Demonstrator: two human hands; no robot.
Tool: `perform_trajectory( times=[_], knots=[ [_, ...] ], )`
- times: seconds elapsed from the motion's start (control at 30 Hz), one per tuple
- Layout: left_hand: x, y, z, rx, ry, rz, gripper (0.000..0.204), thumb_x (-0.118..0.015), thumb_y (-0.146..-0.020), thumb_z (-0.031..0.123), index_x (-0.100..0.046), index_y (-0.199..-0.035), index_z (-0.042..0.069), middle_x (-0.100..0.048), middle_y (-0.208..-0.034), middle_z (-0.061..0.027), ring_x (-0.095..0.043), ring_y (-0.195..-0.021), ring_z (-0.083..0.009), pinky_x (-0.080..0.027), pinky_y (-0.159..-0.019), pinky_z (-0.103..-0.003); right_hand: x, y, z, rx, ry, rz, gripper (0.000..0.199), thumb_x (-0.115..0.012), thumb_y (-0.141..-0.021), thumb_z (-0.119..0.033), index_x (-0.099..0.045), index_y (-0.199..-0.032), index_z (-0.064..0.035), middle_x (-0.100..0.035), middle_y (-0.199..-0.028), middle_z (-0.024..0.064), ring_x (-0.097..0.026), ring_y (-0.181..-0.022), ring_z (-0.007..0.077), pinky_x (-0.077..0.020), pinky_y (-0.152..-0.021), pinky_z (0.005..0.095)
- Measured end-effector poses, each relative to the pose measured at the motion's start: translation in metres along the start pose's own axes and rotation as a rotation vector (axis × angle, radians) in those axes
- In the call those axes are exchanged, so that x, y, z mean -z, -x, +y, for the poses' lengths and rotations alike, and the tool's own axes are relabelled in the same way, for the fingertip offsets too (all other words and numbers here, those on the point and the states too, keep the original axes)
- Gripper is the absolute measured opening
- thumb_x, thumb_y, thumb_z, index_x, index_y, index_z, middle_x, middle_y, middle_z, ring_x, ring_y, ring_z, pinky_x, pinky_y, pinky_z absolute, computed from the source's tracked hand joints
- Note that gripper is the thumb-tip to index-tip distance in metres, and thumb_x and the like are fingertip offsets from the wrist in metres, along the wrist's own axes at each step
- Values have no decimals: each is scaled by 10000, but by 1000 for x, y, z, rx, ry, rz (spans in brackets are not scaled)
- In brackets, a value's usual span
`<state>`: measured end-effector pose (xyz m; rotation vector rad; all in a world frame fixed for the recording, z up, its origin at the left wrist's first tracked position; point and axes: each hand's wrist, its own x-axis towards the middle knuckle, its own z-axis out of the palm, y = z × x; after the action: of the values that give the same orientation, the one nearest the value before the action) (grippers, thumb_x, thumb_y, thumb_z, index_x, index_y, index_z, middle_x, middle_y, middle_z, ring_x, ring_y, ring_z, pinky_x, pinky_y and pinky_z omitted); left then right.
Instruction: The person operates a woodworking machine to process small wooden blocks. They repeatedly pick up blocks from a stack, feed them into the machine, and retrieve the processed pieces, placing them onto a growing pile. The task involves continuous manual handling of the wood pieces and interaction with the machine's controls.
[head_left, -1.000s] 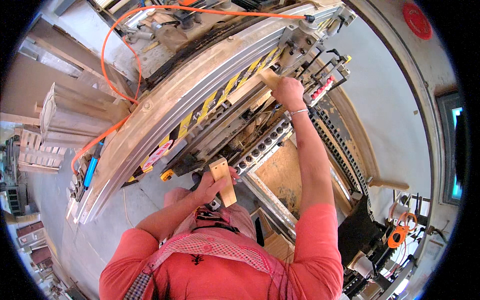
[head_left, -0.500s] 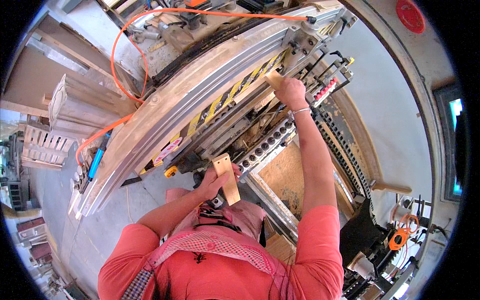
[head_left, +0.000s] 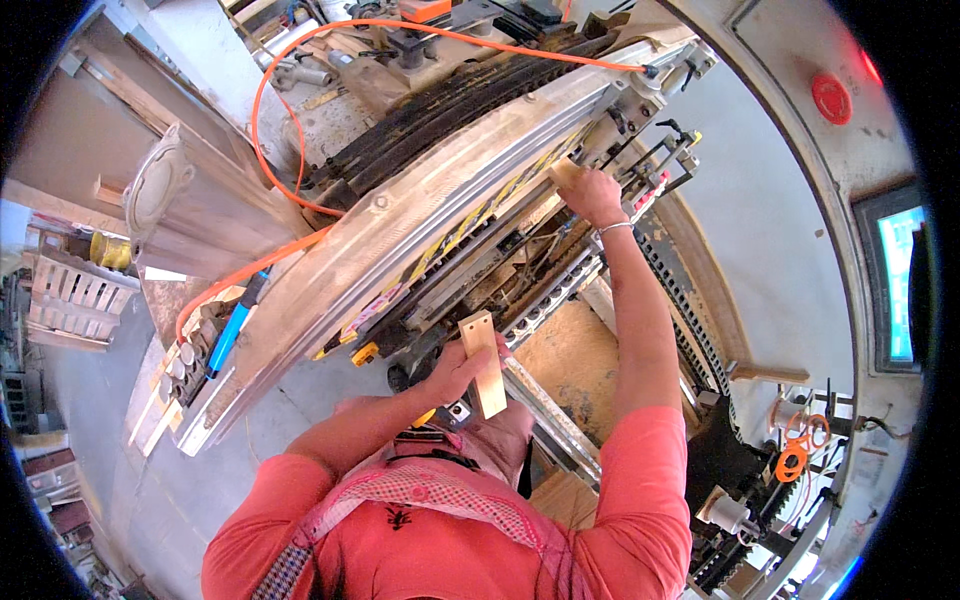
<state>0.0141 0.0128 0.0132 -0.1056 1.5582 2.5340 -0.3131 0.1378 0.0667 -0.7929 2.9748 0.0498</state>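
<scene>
My left hand [head_left: 458, 372] is closed around a flat, light-coloured wooden block [head_left: 485, 352] in front of my body. Two small dark holes show near the block's upper end. My right arm reaches forward to the far part of a long machine bed [head_left: 440, 195]. There my right hand [head_left: 598, 197] grips the end of another pale wooden piece [head_left: 566, 173], palm down. That piece lies beside the machine's yellow-and-black striped edge [head_left: 470, 222]; my fingers hide much of it. A row of dark round fittings on a rail [head_left: 555, 293] runs under my right forearm.
An orange hose [head_left: 256, 110] loops over the bed, with a blue air gun [head_left: 232, 335] at the left. A red round button [head_left: 831, 98] and a screen [head_left: 897, 270] are on the right panel. A cable chain [head_left: 690, 305] runs right of my arm.
The whole view has shifted, so the machine and both hands appear slightly further right. Both hands keep hold of their wooden pieces, with little other visible movement.
</scene>
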Motion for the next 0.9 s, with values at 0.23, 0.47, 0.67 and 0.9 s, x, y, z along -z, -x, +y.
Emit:
perform_trajectory(
  times=[0.23,0.47,0.67,0.9],
  knots=[
    [4,0,-18,-9,57,-14,380,-473,-907,312,-472,-1116,-5,-579,-1005,-104,-578,-888,-179,-475,-778,-325,20,3,-17,-61,-12,-59,468,-588,-749,-442,-617,-929,-11,-648,-885,171,-630,-835,327,-511,-717,419],
    [-1,-1,-6,-5,-16,-12,313,-450,-919,252,-522,-1063,-17,-599,-946,-86,-585,-836,-154,-476,-751,-304,3,1,-8,-67,26,1,461,-594,-746,-451,-609,-924,-25,-650,-876,160,-632,-822,323,-512,-699,416],
    [-3,2,-11,-9,42,58,252,-441,-926,183,-531,-1038,-23,-604,-935,-84,-589,-843,-145,-476,-760,-290,10,3,-16,-6,-24,5,348,-587,-746,-344,-612,-981,-88,-653,-869,112,-635,-801,298,-509,-698,411],
    [0,4,-5,37,-50,29,315,-445,-908,219,-469,-1109,-23,-602,-977,-113,-591,-863,-185,-471,-793,-335,-1,-1,-6,-34,-11,4,408,-589,-752,-402,-614,-925,-33,-651,-847,145,-634,-814,297,-507,-717,401]
  ],
)
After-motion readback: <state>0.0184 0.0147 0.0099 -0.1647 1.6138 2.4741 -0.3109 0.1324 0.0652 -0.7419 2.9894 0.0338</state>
